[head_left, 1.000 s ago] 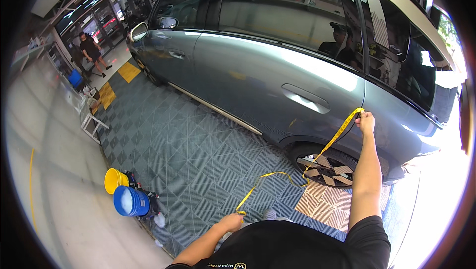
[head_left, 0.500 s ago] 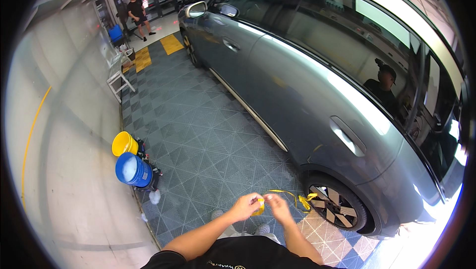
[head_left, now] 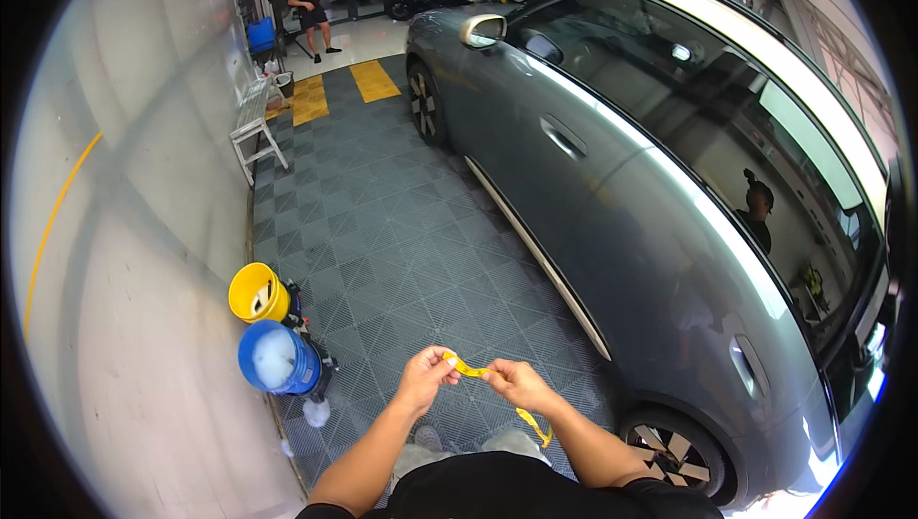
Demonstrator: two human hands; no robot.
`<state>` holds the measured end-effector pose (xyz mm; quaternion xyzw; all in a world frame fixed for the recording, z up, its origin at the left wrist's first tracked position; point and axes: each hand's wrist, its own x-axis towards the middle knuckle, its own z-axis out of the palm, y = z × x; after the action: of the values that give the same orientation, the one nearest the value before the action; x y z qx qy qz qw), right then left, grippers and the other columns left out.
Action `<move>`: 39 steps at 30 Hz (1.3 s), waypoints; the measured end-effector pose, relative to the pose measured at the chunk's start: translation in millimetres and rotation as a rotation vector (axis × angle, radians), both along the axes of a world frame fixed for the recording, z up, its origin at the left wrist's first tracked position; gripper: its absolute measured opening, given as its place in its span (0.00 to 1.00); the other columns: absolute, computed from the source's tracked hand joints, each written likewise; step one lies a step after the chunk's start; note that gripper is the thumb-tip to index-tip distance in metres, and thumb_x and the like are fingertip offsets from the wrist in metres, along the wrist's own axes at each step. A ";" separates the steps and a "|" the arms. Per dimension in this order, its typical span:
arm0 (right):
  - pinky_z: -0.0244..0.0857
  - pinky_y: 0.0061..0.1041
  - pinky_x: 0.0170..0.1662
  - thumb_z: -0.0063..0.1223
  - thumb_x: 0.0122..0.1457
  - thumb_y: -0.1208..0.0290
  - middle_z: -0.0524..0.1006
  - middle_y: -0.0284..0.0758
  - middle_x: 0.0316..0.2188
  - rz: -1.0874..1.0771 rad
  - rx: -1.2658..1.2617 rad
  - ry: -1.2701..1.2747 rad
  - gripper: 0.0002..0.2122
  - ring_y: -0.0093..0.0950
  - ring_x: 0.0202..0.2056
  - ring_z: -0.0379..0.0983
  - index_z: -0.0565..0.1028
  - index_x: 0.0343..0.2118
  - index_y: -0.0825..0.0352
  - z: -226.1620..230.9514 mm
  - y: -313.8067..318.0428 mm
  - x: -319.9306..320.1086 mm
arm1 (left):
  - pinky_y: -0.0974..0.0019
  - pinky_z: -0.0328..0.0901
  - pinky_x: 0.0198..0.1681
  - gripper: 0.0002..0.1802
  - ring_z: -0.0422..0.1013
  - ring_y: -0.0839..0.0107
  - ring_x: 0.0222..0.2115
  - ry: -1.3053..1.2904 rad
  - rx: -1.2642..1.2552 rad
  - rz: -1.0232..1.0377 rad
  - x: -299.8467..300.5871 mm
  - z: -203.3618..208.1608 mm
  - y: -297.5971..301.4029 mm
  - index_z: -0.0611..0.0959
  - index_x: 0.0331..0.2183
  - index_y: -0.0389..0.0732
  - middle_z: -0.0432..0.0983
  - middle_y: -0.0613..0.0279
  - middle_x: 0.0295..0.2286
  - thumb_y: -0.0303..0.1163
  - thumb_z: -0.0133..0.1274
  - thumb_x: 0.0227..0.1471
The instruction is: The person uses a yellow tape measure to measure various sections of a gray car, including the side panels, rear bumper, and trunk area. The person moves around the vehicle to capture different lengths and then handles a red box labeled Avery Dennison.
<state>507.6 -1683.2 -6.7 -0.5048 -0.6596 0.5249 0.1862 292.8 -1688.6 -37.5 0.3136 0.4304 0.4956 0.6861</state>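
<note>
A narrow, limp yellow tape (head_left: 468,369), with what look like small dark marks, runs between my two hands in front of my body. My left hand (head_left: 423,380) pinches one part of it between thumb and fingers. A short way to the right, my right hand (head_left: 521,388) grips the tape too, fingers closed. Below the right hand a loose length of the tape dangles in a loop beside my forearm. The grey car (head_left: 622,223) stands to my right, its rear wheel (head_left: 675,457) partly behind my right forearm.
By the left wall, a blue bucket (head_left: 308,366) with suds and a yellow bucket (head_left: 277,301) stand on the tiled floor (head_left: 392,232). Farther along are a metal bench (head_left: 251,118) and a blue chair (head_left: 260,35). Another person (head_left: 308,3) stands at the far end.
My view has tilted up and turned left. My hands have moved apart, with the yellow tape stretched between them. The loose tape near the rear wheel now hangs by my right forearm.
</note>
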 end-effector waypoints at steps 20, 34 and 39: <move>0.66 0.31 0.28 0.48 0.62 0.61 0.75 0.35 0.18 0.193 0.072 -0.033 0.13 0.26 0.21 0.73 0.75 0.37 0.68 16.7 490.3 -180.4 | 0.74 0.69 0.29 0.06 0.71 0.78 0.23 0.210 0.015 0.192 -175.2 9.5 461.0 0.79 0.33 0.35 0.75 0.63 0.25 0.27 0.57 0.54; 0.63 0.20 0.25 0.54 0.60 0.66 0.72 0.26 0.17 -0.498 -0.015 0.007 0.09 0.16 0.21 0.67 0.77 0.34 0.68 50.9 780.9 -141.0 | 0.73 0.70 0.29 0.04 0.70 0.78 0.24 0.213 0.233 -0.142 -202.0 63.2 957.1 0.78 0.34 0.35 0.74 0.65 0.25 0.26 0.53 0.56; 0.66 0.26 0.28 0.56 0.57 0.67 0.75 0.32 0.19 -0.670 0.099 -0.221 0.10 0.21 0.22 0.71 0.77 0.33 0.71 60.6 855.7 -87.8 | 0.74 0.69 0.29 0.05 0.71 0.79 0.24 0.221 0.323 -0.130 -165.7 67.4 1128.6 0.79 0.35 0.39 0.74 0.67 0.25 0.28 0.55 0.56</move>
<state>419.8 -827.5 53.8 -0.7372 -0.4983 0.3443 0.2995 127.0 -560.1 29.9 0.4993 0.3969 0.4752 0.6060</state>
